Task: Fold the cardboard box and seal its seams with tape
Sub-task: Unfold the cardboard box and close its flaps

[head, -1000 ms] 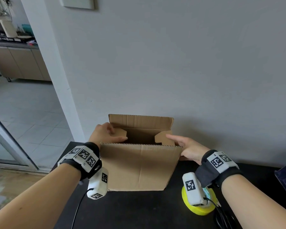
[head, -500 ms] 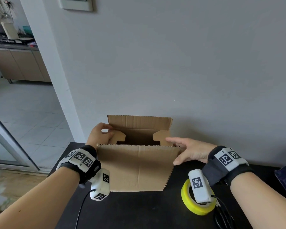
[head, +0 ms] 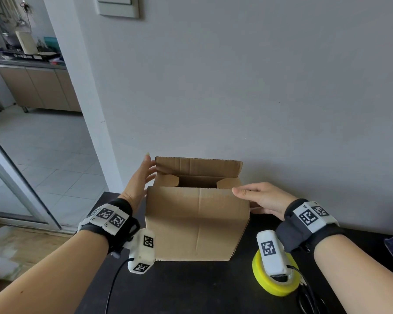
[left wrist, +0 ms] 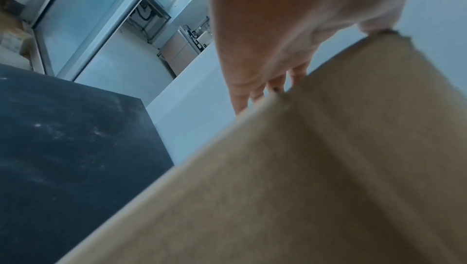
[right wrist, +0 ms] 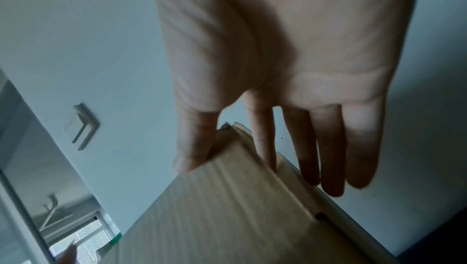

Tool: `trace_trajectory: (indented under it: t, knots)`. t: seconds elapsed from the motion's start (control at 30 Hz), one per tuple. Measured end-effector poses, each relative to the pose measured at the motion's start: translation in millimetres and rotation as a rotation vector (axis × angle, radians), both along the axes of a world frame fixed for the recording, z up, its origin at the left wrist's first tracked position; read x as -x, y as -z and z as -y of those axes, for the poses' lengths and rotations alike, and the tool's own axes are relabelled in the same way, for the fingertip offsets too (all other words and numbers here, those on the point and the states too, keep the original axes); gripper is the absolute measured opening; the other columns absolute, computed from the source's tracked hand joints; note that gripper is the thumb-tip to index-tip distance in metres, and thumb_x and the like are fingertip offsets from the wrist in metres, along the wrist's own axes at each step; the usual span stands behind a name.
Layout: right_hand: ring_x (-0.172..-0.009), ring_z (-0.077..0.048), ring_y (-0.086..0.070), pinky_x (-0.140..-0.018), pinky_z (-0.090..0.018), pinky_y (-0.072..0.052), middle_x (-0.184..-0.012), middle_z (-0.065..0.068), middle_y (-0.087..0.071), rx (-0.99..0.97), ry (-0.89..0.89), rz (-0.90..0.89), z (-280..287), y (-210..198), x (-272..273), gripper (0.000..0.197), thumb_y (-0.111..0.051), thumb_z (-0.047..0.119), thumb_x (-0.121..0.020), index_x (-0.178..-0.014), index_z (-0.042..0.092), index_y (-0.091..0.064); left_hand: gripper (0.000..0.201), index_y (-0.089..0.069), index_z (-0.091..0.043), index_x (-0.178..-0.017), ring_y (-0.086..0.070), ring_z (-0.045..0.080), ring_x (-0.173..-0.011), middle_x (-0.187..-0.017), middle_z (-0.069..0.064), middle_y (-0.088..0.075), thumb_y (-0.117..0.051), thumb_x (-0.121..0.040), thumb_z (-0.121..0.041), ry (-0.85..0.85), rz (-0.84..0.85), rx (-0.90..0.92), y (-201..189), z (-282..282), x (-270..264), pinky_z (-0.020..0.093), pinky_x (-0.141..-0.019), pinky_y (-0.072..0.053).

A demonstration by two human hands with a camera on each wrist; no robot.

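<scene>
The cardboard box (head: 196,220) stands upright on the black table (head: 191,288), close to the grey wall (head: 281,87), its open top facing up so I can work the flaps from above. The two short side flaps (head: 168,180) are already turned inward over the opening, while the far long flap (head: 197,166) stands up and the near one leans toward me, so I judge the next step is to bring those two long flaps down over the short ones. My left hand (head: 139,182) is at the box's left far corner, fingers straight and spread apart, holding nothing; the fingertips reach the left edge of the far flap, though I cannot tell whether they press it or only brush it. My right hand (head: 262,198) lies flat along the right side near the top, fingers extended and close together; in the right wrist view the thumb (right wrist: 197,144) sits on one face of the corner and the fingers on the other, steadying rather than gripping. I keep a hand on each side so the light box stays square and does not slide while the flaps fold. The yellow tape roll (head: 273,279) lies on the table under my right wrist, near the box's right front corner, within easy reach for the seam.
</scene>
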State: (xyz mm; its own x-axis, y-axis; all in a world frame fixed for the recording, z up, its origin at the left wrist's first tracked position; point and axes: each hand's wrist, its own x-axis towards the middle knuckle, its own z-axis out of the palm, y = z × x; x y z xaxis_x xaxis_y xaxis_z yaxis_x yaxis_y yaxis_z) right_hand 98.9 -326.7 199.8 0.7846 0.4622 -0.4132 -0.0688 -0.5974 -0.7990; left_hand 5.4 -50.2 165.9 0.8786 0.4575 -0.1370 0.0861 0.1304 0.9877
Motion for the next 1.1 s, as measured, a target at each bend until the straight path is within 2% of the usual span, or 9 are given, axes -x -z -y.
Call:
trace_trajectory:
  t: [0.1,0.2,0.3,0.4,0.5,0.73,0.83,0.93,1.1]
  knots:
    - [-0.112,-0.014,-0.050,-0.094,-0.031,-0.044,-0.130,0.004,-0.054,0.089,0.013,0.128,-3.7,1.3,-3.1,0.051,-0.067,0.054,-0.076,-0.119,0.027,-0.061,0.073,-0.041,-0.025,-0.138,-0.043,0.012,-0.126,-0.135,-0.006,-0.047,-0.055,-0.078,-0.064,-0.016,-0.003,-0.145,-2.2,7.3,0.4,0.025,-0.092,-0.037]
    - [-0.128,-0.019,-0.043,-0.097,-0.031,-0.038,-0.144,0.000,-0.043,0.173,0.017,0.229,-7.5,5.3,-6.1,0.070,-0.067,0.051,-0.079,-0.140,0.025,-0.042,0.095,-0.025,-0.032,-0.145,-0.032,0.010,-0.136,-0.145,-0.009,-0.035,-0.073,-0.067,-0.060,0.002,-0.029,-0.512,1.1,7.0,2.3,0.032,-0.108,-0.032]
    - [-0.130,-0.023,-0.045,-0.105,-0.037,-0.039,-0.145,-0.008,-0.044,0.191,0.054,0.248,-11.0,7.7,-8.5,0.089,-0.073,0.046,-0.077,-0.148,0.027,-0.023,0.106,-0.016,-0.033,-0.148,-0.026,0.011,-0.140,-0.151,-0.008,-0.029,-0.080,-0.065,-0.048,0.014,-0.001,-0.788,3.2,5.9,0.6,0.030,-0.111,-0.026]
    - [-0.129,-0.025,-0.046,-0.104,-0.034,-0.036,-0.142,-0.014,-0.047,0.206,0.073,0.254,-15.4,7.5,-11.3,0.096,-0.076,0.035,-0.077,-0.150,0.027,-0.013,0.110,-0.017,-0.033,-0.147,-0.027,0.014,-0.139,-0.150,-0.006,-0.030,-0.084,-0.061,-0.044,0.045,-0.028,-0.851,6.0,2.9,-3.2,0.030,-0.109,-0.027]
    - [-0.130,-0.025,-0.045,-0.104,-0.034,-0.036,-0.144,-0.014,-0.044,0.206,0.082,0.245,-21.3,9.0,-14.3,0.099,-0.078,0.024,-0.077,-0.151,0.026,-0.012,0.101,-0.029,-0.031,-0.140,-0.035,0.014,-0.132,-0.140,-0.005,-0.038,-0.086,-0.058,-0.041,0.032,-0.046,-0.892,7.0,0.1,-5.5,0.028,-0.102,-0.032]
    - [-0.128,-0.027,-0.045,-0.079,-0.027,-0.041,-0.153,-0.008,-0.029,0.230,0.088,0.315,-29.2,11.8,-16.5,0.110,-0.077,0.007,-0.075,-0.151,0.032,-0.001,0.086,-0.035,-0.024,-0.123,-0.047,0.018,-0.109,-0.122,-0.001,-0.038,-0.087,-0.056,-0.037,0.059,-0.104,-0.909,6.3,2.3,-10.2,0.031,-0.088,-0.042]
    - [-0.130,-0.028,-0.042,-0.085,-0.028,-0.040,-0.152,-0.008,-0.027,0.240,0.060,0.372,-33.2,9.6,-16.4,0.117,-0.077,0.003,-0.073,-0.150,0.037,0.006,0.083,-0.034,-0.023,-0.120,-0.047,0.019,-0.104,-0.120,-0.001,-0.038,-0.086,-0.058,-0.039,0.076,-0.149,-0.946,4.5,2.4,-12.0,0.033,-0.086,-0.043]
    - [-0.127,-0.027,-0.044,-0.096,-0.031,-0.040,-0.147,-0.009,-0.031,0.257,0.012,0.418,-35.6,9.2,-15.1,0.113,-0.076,0.001,-0.072,-0.150,0.038,-0.002,0.084,-0.033,-0.022,-0.122,-0.044,0.017,-0.101,-0.121,-0.001,-0.037,-0.085,-0.059,-0.041,0.084,-0.187,-0.971,2.9,2.5,-13.3,0.031,-0.084,-0.041]
    - [-0.111,-0.024,-0.052,-0.075,-0.028,-0.046,-0.140,-0.006,-0.041,0.242,-0.012,0.445,-34.2,12.0,-15.2,0.082,-0.073,0.003,-0.073,-0.140,0.034,-0.038,0.076,-0.037,-0.021,-0.117,-0.044,0.015,-0.101,-0.118,-0.003,-0.040,-0.083,-0.061,-0.044,0.083,-0.201,-0.971,4.1,2.8,-12.2,0.030,-0.085,-0.040]
